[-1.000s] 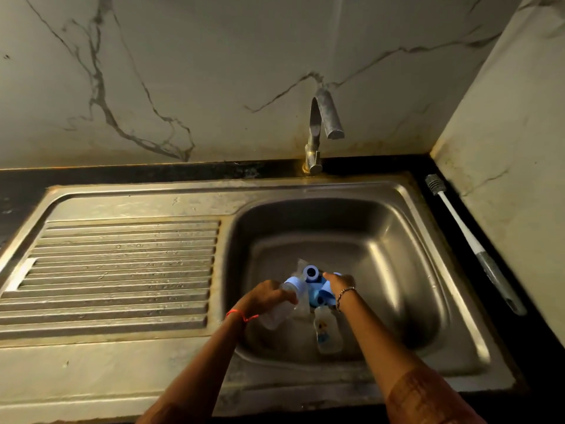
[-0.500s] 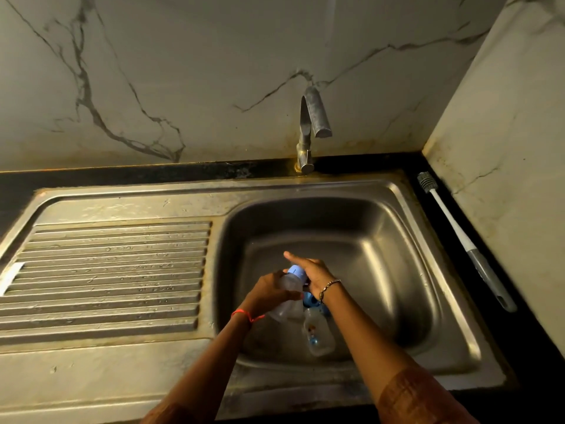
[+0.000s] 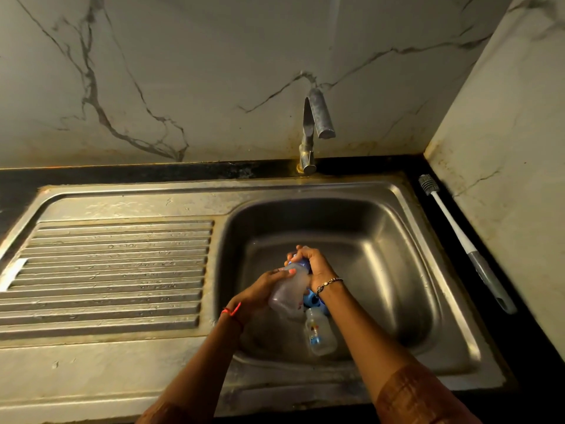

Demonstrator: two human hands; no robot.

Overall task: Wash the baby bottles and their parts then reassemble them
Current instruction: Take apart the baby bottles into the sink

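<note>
Step in hand: prob. disassembly. left hand (image 3: 260, 289) wraps cloudy bottle (image 3: 287, 290) over sink (image 3: 397, 240) basin; right hand (image 3: 315, 264) curls round blue collar (image 3: 301, 265) (looks like unscrewing). Second bottle (image 3: 319, 335) lies in basin, near side. Next: twist collar off w/ firm counter-grip, then tap (image 3: 315, 123).

Two hands, the left hand (image 3: 255, 296) and the right hand (image 3: 316, 266), meet over one steel sink (image 3: 305, 191) with one basin (image 3: 382, 240), one ribbed drainboard (image 3: 116, 270) and one tap (image 3: 316, 117). Two clear baby bottles show: the held bottle (image 3: 289, 293) and the lying bottle (image 3: 319, 333). Blue parts (image 3: 312, 299) beneath them are too hidden to count. One bottle brush (image 3: 460, 237) lies on one dark counter (image 3: 153, 174)
</note>
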